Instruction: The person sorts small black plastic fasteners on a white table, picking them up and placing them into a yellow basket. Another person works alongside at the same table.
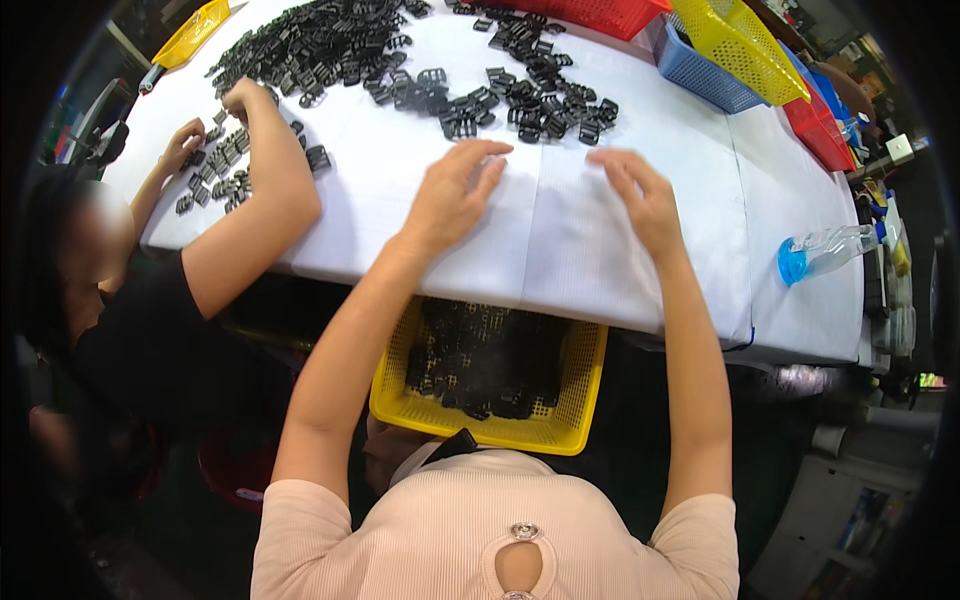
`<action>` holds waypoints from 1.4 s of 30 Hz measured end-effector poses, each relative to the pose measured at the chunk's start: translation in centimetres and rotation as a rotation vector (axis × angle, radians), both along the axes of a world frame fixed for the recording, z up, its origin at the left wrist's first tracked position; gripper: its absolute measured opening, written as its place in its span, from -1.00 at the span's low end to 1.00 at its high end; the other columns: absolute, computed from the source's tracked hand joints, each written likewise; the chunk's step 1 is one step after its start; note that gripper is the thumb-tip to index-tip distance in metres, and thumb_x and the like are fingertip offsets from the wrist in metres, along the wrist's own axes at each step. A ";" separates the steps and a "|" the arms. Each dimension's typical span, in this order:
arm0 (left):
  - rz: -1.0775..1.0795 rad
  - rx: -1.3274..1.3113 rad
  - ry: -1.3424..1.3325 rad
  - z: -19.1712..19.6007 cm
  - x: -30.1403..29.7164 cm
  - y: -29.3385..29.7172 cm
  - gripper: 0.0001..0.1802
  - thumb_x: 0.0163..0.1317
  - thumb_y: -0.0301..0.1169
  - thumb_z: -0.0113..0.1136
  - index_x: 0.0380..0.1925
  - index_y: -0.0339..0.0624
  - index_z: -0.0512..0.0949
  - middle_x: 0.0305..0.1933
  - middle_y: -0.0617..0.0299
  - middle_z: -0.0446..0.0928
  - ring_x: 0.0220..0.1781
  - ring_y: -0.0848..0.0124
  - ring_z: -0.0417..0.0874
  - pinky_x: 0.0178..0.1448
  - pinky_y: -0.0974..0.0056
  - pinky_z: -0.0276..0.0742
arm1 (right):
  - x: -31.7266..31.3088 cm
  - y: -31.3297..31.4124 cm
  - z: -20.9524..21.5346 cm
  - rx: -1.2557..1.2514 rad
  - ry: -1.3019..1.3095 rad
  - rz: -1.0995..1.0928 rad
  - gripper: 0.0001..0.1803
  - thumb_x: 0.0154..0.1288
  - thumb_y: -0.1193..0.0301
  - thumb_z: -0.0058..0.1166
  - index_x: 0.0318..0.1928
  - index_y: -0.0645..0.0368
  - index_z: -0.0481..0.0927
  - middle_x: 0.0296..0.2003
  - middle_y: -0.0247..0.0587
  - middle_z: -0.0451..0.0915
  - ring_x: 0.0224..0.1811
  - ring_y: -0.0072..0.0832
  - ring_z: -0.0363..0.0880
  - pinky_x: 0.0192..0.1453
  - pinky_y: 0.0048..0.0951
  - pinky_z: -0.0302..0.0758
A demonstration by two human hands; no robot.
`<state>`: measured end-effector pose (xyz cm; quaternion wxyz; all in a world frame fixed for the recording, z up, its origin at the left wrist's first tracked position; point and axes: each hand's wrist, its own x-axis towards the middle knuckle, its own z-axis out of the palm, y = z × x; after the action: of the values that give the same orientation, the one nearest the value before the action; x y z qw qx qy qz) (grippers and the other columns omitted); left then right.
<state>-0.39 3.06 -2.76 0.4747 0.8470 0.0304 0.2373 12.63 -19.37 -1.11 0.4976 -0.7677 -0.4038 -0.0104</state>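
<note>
Both of my hands are over the white-covered table [590, 265], just short of a loose group of black plastic buckles [545, 105]. My left hand [452, 197] has its thumb and fingers apart and holds nothing. To its right, my right hand [640, 200] reaches in with spread, slightly blurred fingers and is also bare. A gap of white cloth separates the two hands. Below the table edge, between my forearms, a yellow basket [592, 395] holds many black buckles [480, 360].
A larger heap of buckles [310, 50] covers the far left. At the left, a co-worker's hands [180, 145] are among scattered buckles [225, 165]. Blue [705, 75], yellow [745, 45] and red baskets [820, 130] stand far right, above a clear bottle [825, 252] lying on its side.
</note>
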 end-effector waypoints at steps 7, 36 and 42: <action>-0.033 0.103 -0.007 -0.6 1.1 -0.5 -0.62 0.29 -0.41 0.16 0.11 -0.20 0.50 0.15 -0.05 0.50 0.23 0.04 0.49 0.31 0.11 0.39 | 14.3 6.0 -4.2 0.019 0.190 -0.131 -0.65 0.38 0.21 0.11 0.03 0.15 0.65 -0.01 -0.17 0.63 0.06 -0.38 0.57 0.20 -0.43 0.42; -0.032 0.112 0.273 2.3 -3.5 -0.8 -0.80 0.21 -0.45 0.23 -0.17 -0.20 0.67 -0.16 0.09 0.63 -0.10 0.20 0.62 0.03 0.24 0.52 | -2.0 4.5 1.3 -0.410 -0.356 0.166 -0.77 0.21 0.43 0.23 -0.10 0.10 0.68 -0.19 -0.25 0.68 -0.07 -0.33 0.60 0.15 -0.28 0.42; 0.108 0.461 0.037 1.5 -1.6 0.7 -0.77 0.19 -0.45 0.23 -0.13 -0.14 0.66 -0.10 0.16 0.62 -0.06 0.20 0.59 0.04 0.19 0.52 | -3.9 5.3 2.4 -0.511 -0.040 0.209 -0.72 0.18 0.30 0.24 -0.10 0.09 0.68 -0.30 -0.16 0.61 -0.16 -0.19 0.59 -0.10 -0.27 0.51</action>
<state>-1.95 3.75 -1.25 0.2549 0.9342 0.0294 0.2477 8.69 -14.11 1.32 0.2782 -0.8220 -0.4802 0.1282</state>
